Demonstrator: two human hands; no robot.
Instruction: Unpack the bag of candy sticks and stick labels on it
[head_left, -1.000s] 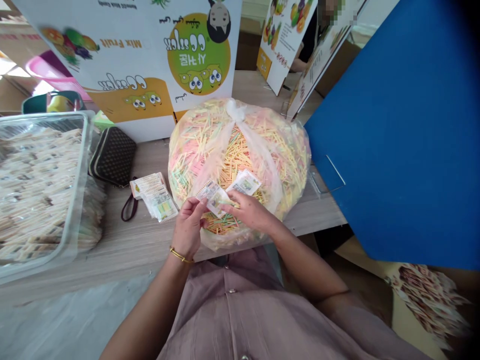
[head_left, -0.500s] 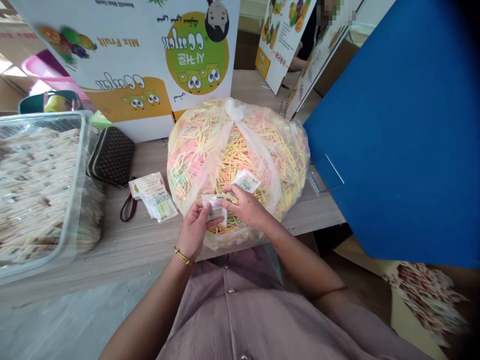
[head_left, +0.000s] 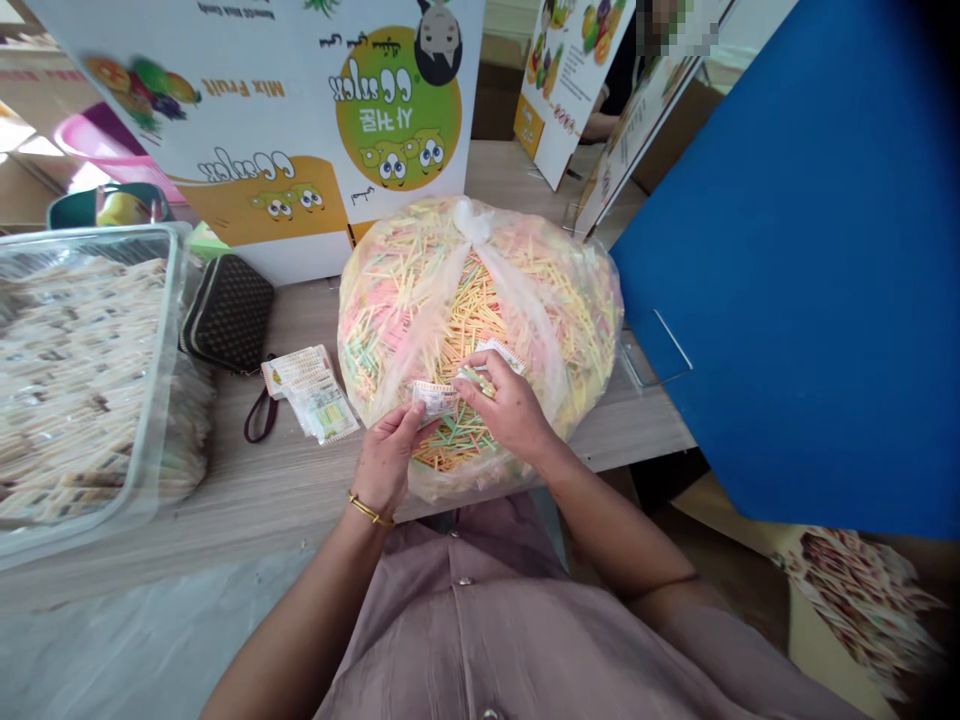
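A large clear plastic bag [head_left: 570, 270] full of thin pastel candy sticks [head_left: 474, 300] rests on the table, with an opening at its front. Over that opening, my left hand [head_left: 390, 450] is closed on a small printed candy packet [head_left: 435, 398]. My right hand [head_left: 504, 405] pinches a few candy sticks [head_left: 478, 380] just to the right of that packet. Behind my right fingers another printed packet [head_left: 501, 352] lies on the loose sticks, partly hidden. Left of the bag, several packets [head_left: 319, 395] lie overlapped on the table.
A clear plastic tub [head_left: 174, 330] packed with wrapped sticks stands at left, beside a dark patterned pouch [head_left: 231, 312]. Printed cartons [head_left: 270, 225] rise behind the bag. A blue panel [head_left: 810, 280] borders the right. Part of another person [head_left: 600, 125] shows behind the cartons.
My right hand has moved slightly right, away from the packet in my left hand, and candy sticks now show in its fingers. The left hand keeps its packet.
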